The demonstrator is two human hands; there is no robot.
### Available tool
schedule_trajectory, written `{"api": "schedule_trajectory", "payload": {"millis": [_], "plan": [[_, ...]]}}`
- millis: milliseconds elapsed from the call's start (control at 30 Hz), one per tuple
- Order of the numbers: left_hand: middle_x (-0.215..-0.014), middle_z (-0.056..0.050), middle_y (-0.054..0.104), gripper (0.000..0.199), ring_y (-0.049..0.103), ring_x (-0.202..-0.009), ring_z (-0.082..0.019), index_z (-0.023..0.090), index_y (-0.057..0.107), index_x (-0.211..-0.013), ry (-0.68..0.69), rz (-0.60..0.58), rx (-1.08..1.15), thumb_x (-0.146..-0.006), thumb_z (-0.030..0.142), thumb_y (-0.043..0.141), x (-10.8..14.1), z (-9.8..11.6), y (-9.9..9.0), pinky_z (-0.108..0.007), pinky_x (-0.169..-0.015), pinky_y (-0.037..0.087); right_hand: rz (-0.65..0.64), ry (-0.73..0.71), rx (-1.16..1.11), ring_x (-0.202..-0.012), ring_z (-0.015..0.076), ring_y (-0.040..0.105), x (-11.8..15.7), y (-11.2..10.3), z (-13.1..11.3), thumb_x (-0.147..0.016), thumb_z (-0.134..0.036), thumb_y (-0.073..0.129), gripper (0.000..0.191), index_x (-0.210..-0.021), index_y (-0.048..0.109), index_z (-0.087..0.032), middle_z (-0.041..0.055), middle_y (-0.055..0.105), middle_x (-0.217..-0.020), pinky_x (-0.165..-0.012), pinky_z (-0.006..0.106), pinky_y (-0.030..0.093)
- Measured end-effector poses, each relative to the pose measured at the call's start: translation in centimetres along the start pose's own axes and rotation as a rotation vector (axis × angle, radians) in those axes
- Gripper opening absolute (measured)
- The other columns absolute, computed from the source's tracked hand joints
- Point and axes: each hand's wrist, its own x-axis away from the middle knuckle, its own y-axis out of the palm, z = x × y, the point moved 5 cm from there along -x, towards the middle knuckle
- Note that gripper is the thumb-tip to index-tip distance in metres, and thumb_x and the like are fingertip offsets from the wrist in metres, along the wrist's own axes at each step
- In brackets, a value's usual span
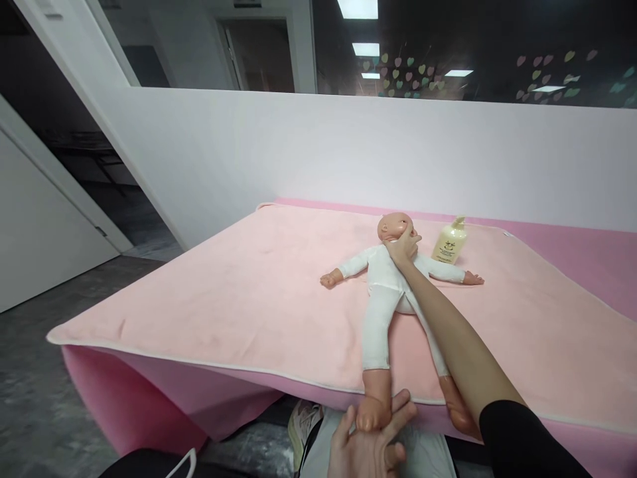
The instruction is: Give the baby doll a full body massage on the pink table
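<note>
A baby doll (385, 272) in a white cloth suit lies on its back on a peach blanket (239, 279), arms spread and feet over the near edge. My right hand (404, 249) rests at the doll's chin and lower face, fingers partly spread, with one pointing up along the cheek; it hides the neck. My right forearm crosses above the doll's leg. Palm up, my left hand (371, 446) is under the doll's foot (373, 415), fingers apart and not closed round it. Whether the palm bears the foot's weight I cannot tell.
A pale yellow pump bottle (449, 242) stands beyond the doll's outstretched arm. Pink cloth (597, 259) lies beneath the blanket and hangs over the front edge. Behind is a white wall (398, 153) with a window; a door (44, 219) is at the left.
</note>
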Motion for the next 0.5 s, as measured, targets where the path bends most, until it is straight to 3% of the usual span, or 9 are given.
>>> {"api": "schedule_trajectory", "payload": {"millis": [100, 200, 367, 433, 500], "plan": [[-0.145, -0.007, 0.033, 0.069, 0.06, -0.094, -0.013, 0.019, 0.049, -0.127, 0.009, 0.007, -0.013, -0.071, 0.058, 0.058, 0.2, 0.5, 0.7, -0.02, -0.067, 0.043, -0.019, 0.021, 0.002, -0.084, 0.024, 0.059, -0.1, 0.6, 0.5, -0.067, -0.036, 0.062, 0.082, -0.137, 0.02, -0.025, 0.0156, 0.035, -0.118, -0.073, 0.034, 0.043], [-0.142, -0.009, 0.039, 0.065, 0.06, -0.091, -0.013, 0.019, 0.052, -0.125, -0.007, 0.019, -0.069, -0.072, 0.055, 0.062, 0.0, 0.6, 1.2, -0.021, -0.07, 0.044, -0.02, -0.039, 0.043, -0.094, 0.0262, 0.056, 0.1, 0.8, 0.4, -0.071, -0.036, 0.058, 0.075, -0.135, 0.023, -0.021, 0.0179, 0.035, -0.122, -0.081, 0.038, 0.041], [-0.123, -0.014, 0.057, 0.059, 0.063, -0.077, -0.013, 0.012, 0.059, -0.115, 0.094, 0.218, -0.132, -0.076, 0.056, 0.058, -0.6, 0.7, 1.7, -0.022, -0.069, 0.046, -0.14, -0.127, 0.17, -0.114, 0.0345, 0.044, 0.9, 0.5, -0.1, -0.079, -0.041, 0.05, 0.075, -0.141, 0.015, -0.016, 0.0261, 0.03, -0.132, -0.094, 0.055, 0.027], [-0.116, -0.015, 0.061, 0.058, 0.064, -0.074, -0.014, 0.01, 0.059, -0.113, 0.117, 0.286, -0.134, -0.08, 0.058, 0.05, -0.7, 0.7, 1.8, -0.024, -0.067, 0.047, -0.216, -0.168, 0.192, -0.122, 0.0364, 0.037, 1.5, -0.1, 0.3, -0.081, -0.043, 0.047, 0.078, -0.143, 0.009, -0.014, 0.0279, 0.024, -0.137, -0.095, 0.057, 0.024], [-0.107, -0.015, 0.065, 0.061, 0.065, -0.071, -0.017, 0.009, 0.057, -0.113, 0.119, 0.329, -0.135, -0.082, 0.06, 0.045, -0.7, 0.7, 1.7, -0.026, -0.065, 0.048, -0.297, -0.286, 0.193, -0.126, 0.0342, 0.034, 2.4, -0.8, 1.0, -0.083, -0.042, 0.045, 0.074, -0.143, 0.013, -0.013, 0.0251, 0.028, -0.138, -0.098, 0.056, 0.023]]}}
